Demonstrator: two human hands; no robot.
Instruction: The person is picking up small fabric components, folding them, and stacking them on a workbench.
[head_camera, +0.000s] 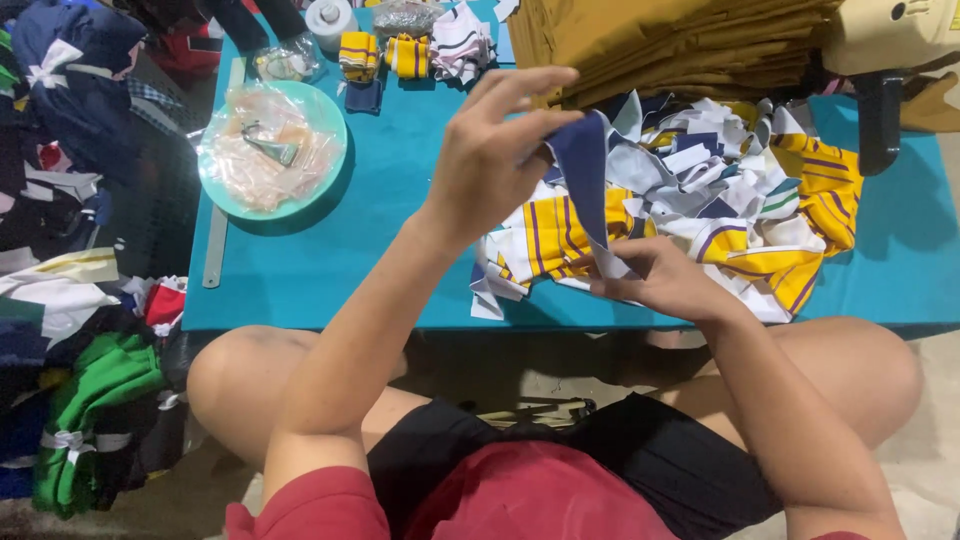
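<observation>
The person sits cross-legged at a low teal table (330, 260), both hands raised over a heap of fabric scraps (740, 200) in white, yellow, purple and navy that lies on the table's right half. The left hand (490, 160) is lifted above the heap, its thumb and forefinger pinched on the upper end of a navy fabric strip (585, 170), the other fingers curled loosely above. The right hand (655, 275) sits lower, just at the near edge of the heap, its fingers closed on the strip's lower end, so the strip hangs taut between the two hands. Behind the heap rests a stack of folded mustard cloth (670, 40). On the table's left half stands a mint-green round tray (335, 130) holding crumpled clear plastic and a small metal clip. A metal ruler (215, 250) lies along the table's left edge. Small striped rib pieces (385, 55) lie near the far edge. Bundles of clothing (90, 410) pile on the floor at left.
</observation>
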